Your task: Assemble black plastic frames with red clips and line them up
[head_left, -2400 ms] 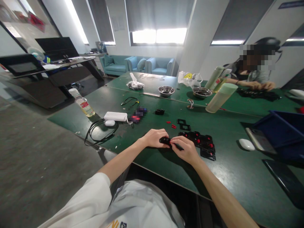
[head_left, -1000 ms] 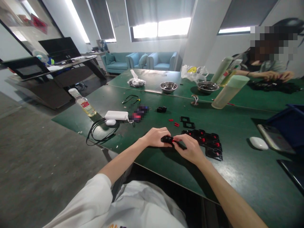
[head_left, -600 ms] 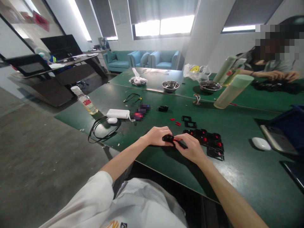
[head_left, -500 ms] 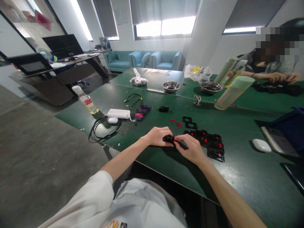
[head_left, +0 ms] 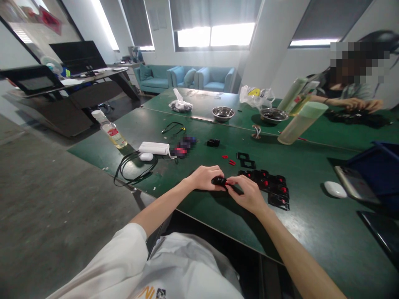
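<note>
My left hand (head_left: 206, 177) is closed around a small black part (head_left: 219, 181) just above the green table. Against its right end, the fingertips of my right hand (head_left: 247, 193) pinch a small red piece (head_left: 227, 182). Both hands meet there, and the fingers hide much of the two parts. Right of my right hand lie several black parts with red pieces in them (head_left: 264, 182). Behind the hands are loose red pieces (head_left: 232, 162), flat black frames (head_left: 247, 164) and black blocks (head_left: 213, 143).
To the left are a bottle of yellowish liquid (head_left: 112, 132), a white power strip (head_left: 154, 148) and a coiled black cable (head_left: 124, 170). Steel bowls (head_left: 223, 113) and a large bottle (head_left: 301, 124) stand farther back. At right are a white case (head_left: 335, 189) and a co-worker's hands (head_left: 358, 104).
The view has shifted slightly, so the table things sit a little farther left. Both hands keep their hold on the black part and the red piece.
</note>
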